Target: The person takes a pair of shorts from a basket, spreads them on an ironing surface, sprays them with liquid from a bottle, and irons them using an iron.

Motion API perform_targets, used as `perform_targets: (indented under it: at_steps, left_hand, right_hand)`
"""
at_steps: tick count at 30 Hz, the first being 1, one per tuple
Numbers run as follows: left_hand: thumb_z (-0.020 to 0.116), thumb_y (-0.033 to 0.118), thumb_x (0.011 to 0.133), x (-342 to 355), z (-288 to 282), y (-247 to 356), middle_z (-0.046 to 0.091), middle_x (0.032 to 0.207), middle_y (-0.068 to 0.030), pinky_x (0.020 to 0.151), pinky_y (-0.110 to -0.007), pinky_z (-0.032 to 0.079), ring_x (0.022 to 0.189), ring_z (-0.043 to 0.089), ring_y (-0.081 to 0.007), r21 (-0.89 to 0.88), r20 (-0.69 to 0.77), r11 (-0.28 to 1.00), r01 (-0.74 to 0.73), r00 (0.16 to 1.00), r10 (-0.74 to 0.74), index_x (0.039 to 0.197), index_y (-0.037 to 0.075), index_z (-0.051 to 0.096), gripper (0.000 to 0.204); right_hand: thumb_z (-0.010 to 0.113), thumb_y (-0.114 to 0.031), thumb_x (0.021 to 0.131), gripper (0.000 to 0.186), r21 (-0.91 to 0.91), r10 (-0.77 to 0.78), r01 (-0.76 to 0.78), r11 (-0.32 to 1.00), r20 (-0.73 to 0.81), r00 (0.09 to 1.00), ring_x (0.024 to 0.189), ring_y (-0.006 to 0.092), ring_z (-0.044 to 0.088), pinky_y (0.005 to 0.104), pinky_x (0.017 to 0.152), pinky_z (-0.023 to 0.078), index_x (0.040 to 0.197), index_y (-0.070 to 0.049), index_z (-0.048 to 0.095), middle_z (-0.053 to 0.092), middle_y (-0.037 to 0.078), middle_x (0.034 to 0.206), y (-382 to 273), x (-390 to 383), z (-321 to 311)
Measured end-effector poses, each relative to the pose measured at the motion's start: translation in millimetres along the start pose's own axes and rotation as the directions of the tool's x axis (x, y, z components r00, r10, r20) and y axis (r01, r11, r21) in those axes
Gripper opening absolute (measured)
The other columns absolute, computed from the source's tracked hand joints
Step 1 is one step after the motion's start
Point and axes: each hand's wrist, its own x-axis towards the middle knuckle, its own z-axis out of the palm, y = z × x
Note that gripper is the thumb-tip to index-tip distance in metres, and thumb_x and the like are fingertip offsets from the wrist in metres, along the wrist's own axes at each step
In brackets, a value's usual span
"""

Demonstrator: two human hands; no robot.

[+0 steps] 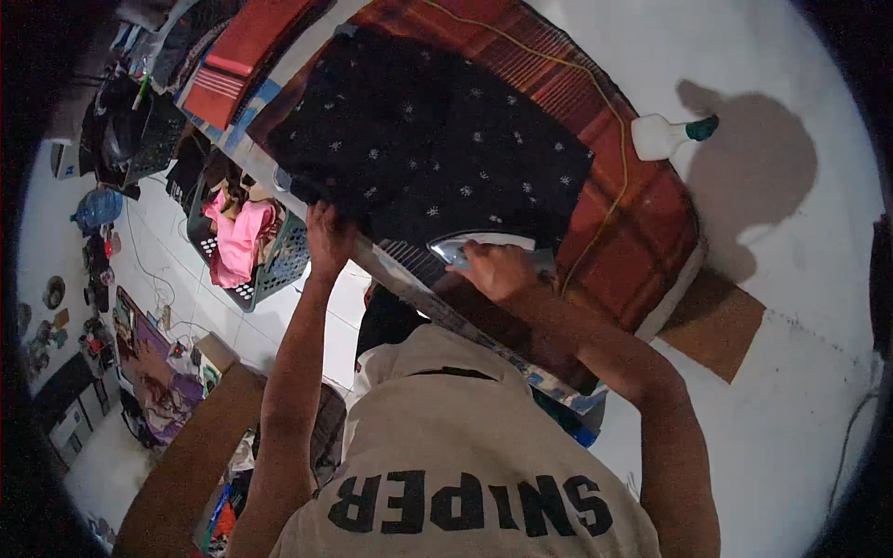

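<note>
A black cloth point(437, 139) with small white motifs lies spread over a red-brown plaid blanket point(642, 223) on the ironing surface. My right hand point(502, 272) is wrapped round the handle of a clothes iron point(450, 249). The iron rests by the cloth's near edge, its tip toward the left; my hand covers most of its body. At the cloth's near left corner, my left hand point(330, 237) has its fingers bent over the edge, gripping the fabric. What lies under those fingers is hidden.
A yellow cord point(623, 158) runs across the blanket's right side. Beyond it is a white spray bottle point(656, 138) with a green nozzle. Folded red cloth point(237, 79) sits at the far left. Below stand a dark green basket point(279, 265) with pink clothing and a cardboard piece point(716, 325) at right.
</note>
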Motion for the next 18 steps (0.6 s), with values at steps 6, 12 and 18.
perform_targets:
  at_steps: [6, 12, 18]
  left_hand:
    - [0.080, 0.014, 0.080, -8.9, 11.5, -11.1, 0.060, 0.122, -0.0292, 0.101, -0.065, 0.044, 0.113, 0.054, -0.0562, 0.050, -0.127, 0.995, -0.092, 0.987, 0.098, 0.127, 0.003, 0.059, 0.053]
    - [0.081, 0.013, 0.080, -17.9, 11.2, -16.7, 0.060, 0.127, -0.0295, 0.100, -0.065, 0.045, 0.115, 0.055, -0.0559, 0.093, -0.137, 0.995, -0.046, 0.989, 0.059, 0.128, 0.003, 0.059, 0.054]
    - [0.076, 0.021, 0.092, -0.6, -9.4, 15.7, 0.068, 0.122, -0.0268, 0.099, -0.058, 0.049, 0.115, 0.062, -0.0478, -0.100, 0.002, 0.971, 0.215, 0.976, -0.216, 0.115, 0.000, 0.068, 0.032]
  right_hand:
    - [0.069, -0.054, 0.101, 0.059, -0.034, 0.255, -0.272, 0.962, -0.250, 0.934, 0.074, 0.0351, 0.079, 0.0473, 0.062, 0.062, 0.112, 0.004, 0.070, 0.077, 0.022, 0.084, 16.8, 15.6, -21.5]
    - [0.068, -0.053, 0.101, 0.055, 0.090, 0.464, -0.456, 0.885, -0.254, 0.849, 0.080, 0.0412, 0.078, 0.0512, 0.066, 0.061, 0.104, 0.002, 0.069, 0.074, 0.028, 0.083, 71.9, 20.2, -49.2]
    - [0.068, -0.055, 0.101, 0.055, 0.061, 0.552, -0.597, 0.800, -0.466, 0.691, 0.074, 0.0434, 0.076, 0.0530, 0.063, 0.059, 0.103, 0.000, 0.070, 0.073, 0.028, 0.080, 125.4, -44.4, -15.4]
